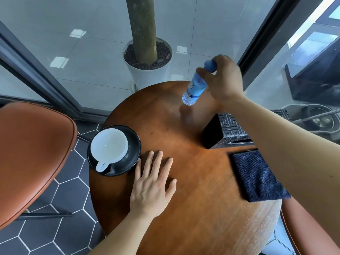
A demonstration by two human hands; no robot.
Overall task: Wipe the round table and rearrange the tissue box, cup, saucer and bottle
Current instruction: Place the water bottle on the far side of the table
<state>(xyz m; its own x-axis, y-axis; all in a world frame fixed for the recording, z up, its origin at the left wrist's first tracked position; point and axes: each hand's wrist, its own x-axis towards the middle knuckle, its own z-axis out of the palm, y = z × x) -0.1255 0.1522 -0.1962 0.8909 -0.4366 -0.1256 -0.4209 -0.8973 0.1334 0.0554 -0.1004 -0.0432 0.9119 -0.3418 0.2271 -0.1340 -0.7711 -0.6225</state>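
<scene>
Gripping the bottle (pixel 195 87) up by its blue cap with the right hand (pixel 226 78), fingers curled round the neck. Holding it tilted, off the wood, above the far part of the round surface (pixel 193 208). Resting the left hand (pixel 152 186) flat on the near middle, fingers straight and spread, holding nothing, little finger just beside the black saucer (pixel 132 155). Over at the left edge: white cup (pixel 110 146) upright on that saucer, handle toward the near side. To the right, partly under the reaching forearm: dark patterned tissue box (pixel 226 131), and just nearer, a folded dark blue cloth (pixel 257 177) lying flat at the right edge. Beyond the surface, on pale tiles: a white pot (pixel 147 78) with a thick trunk. Off to the left, an orange chair seat (pixel 33 153).
</scene>
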